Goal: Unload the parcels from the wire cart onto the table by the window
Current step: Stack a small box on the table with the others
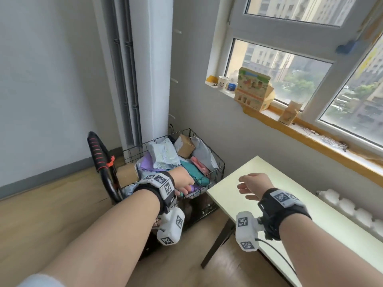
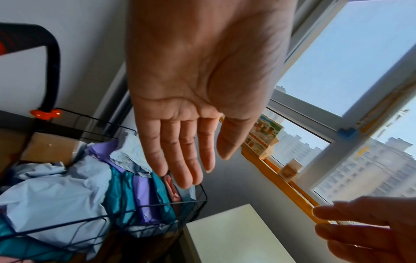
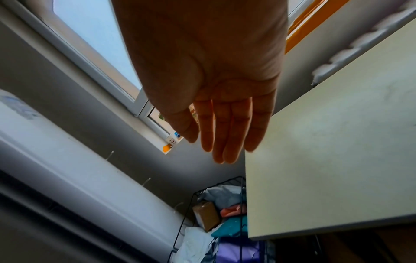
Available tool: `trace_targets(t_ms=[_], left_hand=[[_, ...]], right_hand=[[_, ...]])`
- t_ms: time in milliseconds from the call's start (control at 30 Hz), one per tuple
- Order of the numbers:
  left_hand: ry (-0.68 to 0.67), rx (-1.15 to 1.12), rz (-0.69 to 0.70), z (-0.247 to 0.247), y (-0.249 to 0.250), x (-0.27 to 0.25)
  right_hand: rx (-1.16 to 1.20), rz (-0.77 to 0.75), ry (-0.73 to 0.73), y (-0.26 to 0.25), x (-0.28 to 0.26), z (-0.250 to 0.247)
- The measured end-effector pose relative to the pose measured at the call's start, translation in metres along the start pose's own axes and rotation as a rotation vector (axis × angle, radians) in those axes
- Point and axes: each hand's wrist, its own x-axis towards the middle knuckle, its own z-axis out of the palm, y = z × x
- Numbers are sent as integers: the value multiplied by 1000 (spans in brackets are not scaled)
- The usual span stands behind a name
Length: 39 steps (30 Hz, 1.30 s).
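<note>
Black wire cart (image 1: 215, 162) holds teal (image 1: 191, 170), purple (image 1: 148, 164), pale blue (image 1: 163, 152), pink (image 1: 199, 163) parcels; cream table (image 1: 290, 204).

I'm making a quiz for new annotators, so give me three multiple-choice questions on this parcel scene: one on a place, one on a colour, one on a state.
1. Where does the black wire cart stand?
A. off the table's end, in the corner
B. on the table
C. on the windowsill

2. What colour are the stripes on the cart's black foam handle?
A. green
B. red
C. white

3. How is the left hand?
A. clenched in a fist
B. gripping the handle
C. open, fingers straight, over the parcels

Answers: 1 A, the head view shows it beside the pale rectangular table; 2 B, red bands cross the grip; 3 C, the left wrist view shows an empty palm.
</note>
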Motion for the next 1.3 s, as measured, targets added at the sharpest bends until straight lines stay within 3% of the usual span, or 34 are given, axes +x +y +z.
trace_targets(t_ms=[167,333,633,967,1067,1300], left_hand=[[72,-80,-107,-46,-26,6],[21,-125,-161,-85,-46,29],[199,-148,-183,-134,-22,104],[276,-215,-261,-159,2,203],[335,-231,-279,-159,-6,227],[325,-194,-277,-158,-35,274]], right_hand=[[-33,-33,-91,-36,19,48],[-60,-55,-168,-73,46,83],[-22,-1,-249,-129,133,112],[47,135,-285,-148,245,118],[43,172,-315,-145,269,129],[-30,157,-318,-132,305,159]])
